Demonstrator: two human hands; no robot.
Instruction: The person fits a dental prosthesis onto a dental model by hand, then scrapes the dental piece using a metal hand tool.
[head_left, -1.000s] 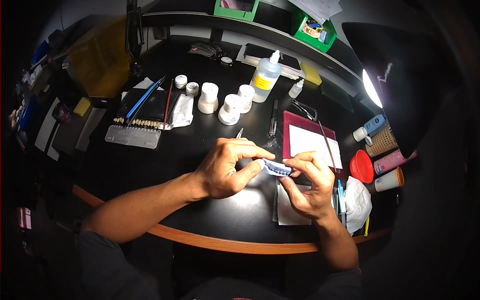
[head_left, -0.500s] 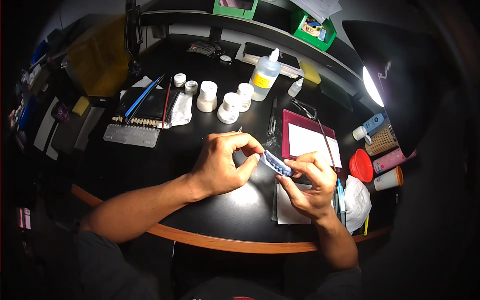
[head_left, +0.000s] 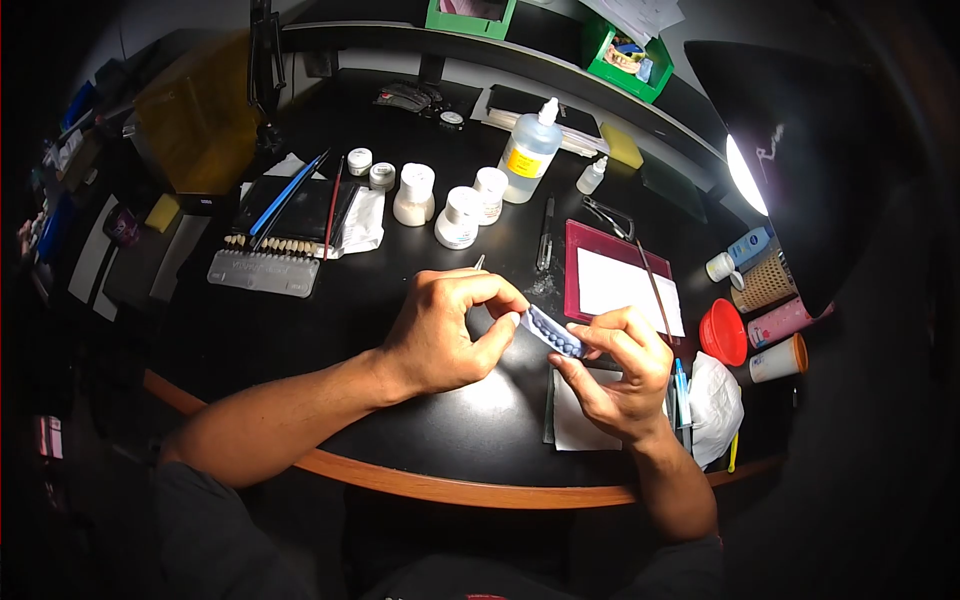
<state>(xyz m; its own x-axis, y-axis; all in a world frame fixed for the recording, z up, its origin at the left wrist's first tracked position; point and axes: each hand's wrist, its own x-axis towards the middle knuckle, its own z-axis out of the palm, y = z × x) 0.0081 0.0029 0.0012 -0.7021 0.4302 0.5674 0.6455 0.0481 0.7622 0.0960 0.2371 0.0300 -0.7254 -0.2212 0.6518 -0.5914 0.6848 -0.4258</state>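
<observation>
A small curved dental mould (head_left: 553, 331), pale at its edge with a row of dark blue-grey tooth shapes, is held up over the desk between my hands. My right hand (head_left: 628, 372) pinches its right end between thumb and fingers. At the opposite end, the closed thumb and index finger of my left hand (head_left: 440, 325) grip its upper left tip. Below my right hand lies a white pad (head_left: 580, 415). The tip of a thin metal tool (head_left: 480, 262) shows just behind my left hand; its remainder is hidden.
White jars (head_left: 458, 218) and a large clear bottle (head_left: 530, 150) stand behind my hands. To the right are a magenta tray (head_left: 571, 262), a red bowl (head_left: 722, 332) and a crumpled white bag (head_left: 716, 400). A tooth shade guide (head_left: 262, 272) lies left, with brushes above.
The mould has tilted slightly, showing more of its tooth row. Both hands keep nearly the same place and grip.
</observation>
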